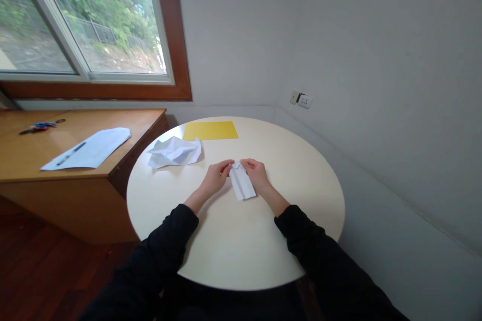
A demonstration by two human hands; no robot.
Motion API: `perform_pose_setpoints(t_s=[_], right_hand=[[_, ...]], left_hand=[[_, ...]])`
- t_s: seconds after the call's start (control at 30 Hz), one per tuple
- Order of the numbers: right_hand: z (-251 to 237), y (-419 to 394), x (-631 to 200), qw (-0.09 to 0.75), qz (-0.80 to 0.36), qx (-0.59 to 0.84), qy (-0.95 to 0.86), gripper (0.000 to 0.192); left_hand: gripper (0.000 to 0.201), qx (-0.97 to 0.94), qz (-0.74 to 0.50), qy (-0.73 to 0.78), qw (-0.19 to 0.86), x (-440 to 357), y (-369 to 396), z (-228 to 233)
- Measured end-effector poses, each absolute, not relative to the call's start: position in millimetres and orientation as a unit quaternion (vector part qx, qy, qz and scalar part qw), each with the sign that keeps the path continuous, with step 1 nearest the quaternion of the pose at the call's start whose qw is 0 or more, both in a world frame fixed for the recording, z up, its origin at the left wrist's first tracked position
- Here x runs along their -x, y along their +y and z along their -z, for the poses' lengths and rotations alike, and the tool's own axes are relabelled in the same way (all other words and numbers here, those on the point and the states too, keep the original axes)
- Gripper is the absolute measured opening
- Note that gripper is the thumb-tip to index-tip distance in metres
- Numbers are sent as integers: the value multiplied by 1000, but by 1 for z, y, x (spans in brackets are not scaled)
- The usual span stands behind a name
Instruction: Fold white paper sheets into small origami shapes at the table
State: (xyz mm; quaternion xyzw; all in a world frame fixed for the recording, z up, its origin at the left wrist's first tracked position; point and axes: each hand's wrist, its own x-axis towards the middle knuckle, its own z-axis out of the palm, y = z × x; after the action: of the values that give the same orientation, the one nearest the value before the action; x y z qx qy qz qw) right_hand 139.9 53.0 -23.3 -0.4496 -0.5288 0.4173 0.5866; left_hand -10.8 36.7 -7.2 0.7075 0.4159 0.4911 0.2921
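Note:
A narrow folded strip of white paper [243,184] lies on the round cream table [301,180], its far end creased into small flaps. My left hand [215,177] pinches that far end from the left with its fingertips. From the right, my right hand [257,173] pinches the same end. Both arms wear black sleeves.
A crumpled white sheet [173,152] and a flat yellow sheet [210,130] lie farther back on the table. To the left stands a wooden desk [22,160] with a white paper [98,146], a pen [71,153] and keys [38,127]. A wall socket [302,100] sits at the right.

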Motion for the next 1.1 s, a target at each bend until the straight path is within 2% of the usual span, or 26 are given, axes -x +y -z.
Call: perform_pose_setpoints(t_s=[0.3,0.47,0.77,1.1], right_hand=[[18,46,-138,583,-455,414,-531,31],[19,47,-138,562,-437,409,-570,23],[19,47,-139,554,-410,390,-611,23],[20,48,-140,541,-393,435,-603,27]], left_hand=[[15,-611,-543,392,421,6,38,8],[16,-597,-546,418,414,6,38,8],[21,-613,-536,407,413,7,39,8],[29,-638,-514,448,359,10,45,13]])
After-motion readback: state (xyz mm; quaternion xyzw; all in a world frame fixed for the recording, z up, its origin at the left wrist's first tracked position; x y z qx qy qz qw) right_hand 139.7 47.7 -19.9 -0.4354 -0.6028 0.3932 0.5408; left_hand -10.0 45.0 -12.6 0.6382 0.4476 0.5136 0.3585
